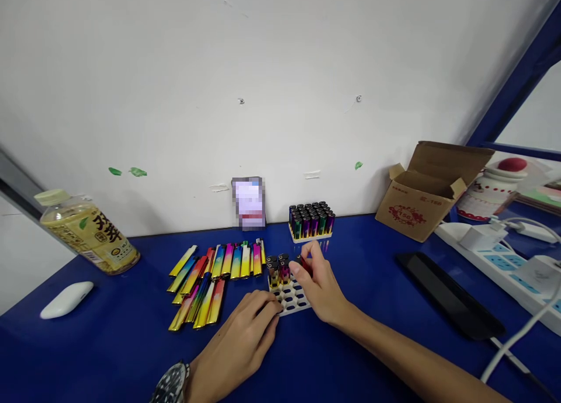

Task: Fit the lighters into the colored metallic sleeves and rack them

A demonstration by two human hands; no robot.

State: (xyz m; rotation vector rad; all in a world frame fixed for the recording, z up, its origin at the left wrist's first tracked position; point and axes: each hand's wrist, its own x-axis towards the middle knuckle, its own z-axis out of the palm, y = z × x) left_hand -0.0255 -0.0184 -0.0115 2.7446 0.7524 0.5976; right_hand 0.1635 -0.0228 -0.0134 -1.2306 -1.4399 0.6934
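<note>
A white tray with rows of holes (pixel 289 301) lies on the table between my hands. Several shiny lighters (pixel 279 271) with black tops stand upright in its back left holes. My right hand (pixel 324 286) is closed over the tray's back right part, thumb and index finger pinching a dark red lighter (pixel 310 267), mostly hidden by the fingers. With its fingers curled, my left hand (pixel 245 330) grips the tray's front left corner. To the left, gold-bottomed, multicoloured lighters (pixel 205 280) lie in a loose pile. Another tray, packed with upright metallic lighters (pixel 312 222), stands farther back.
A phone (pixel 249 201) leans against the wall. An open cardboard box (pixel 421 198), a white jar (pixel 491 190), a power strip (pixel 504 263) and a black slab-shaped device (pixel 449 295) are on the right. A drink bottle (pixel 90 233) and white mouse (pixel 66 299) are left.
</note>
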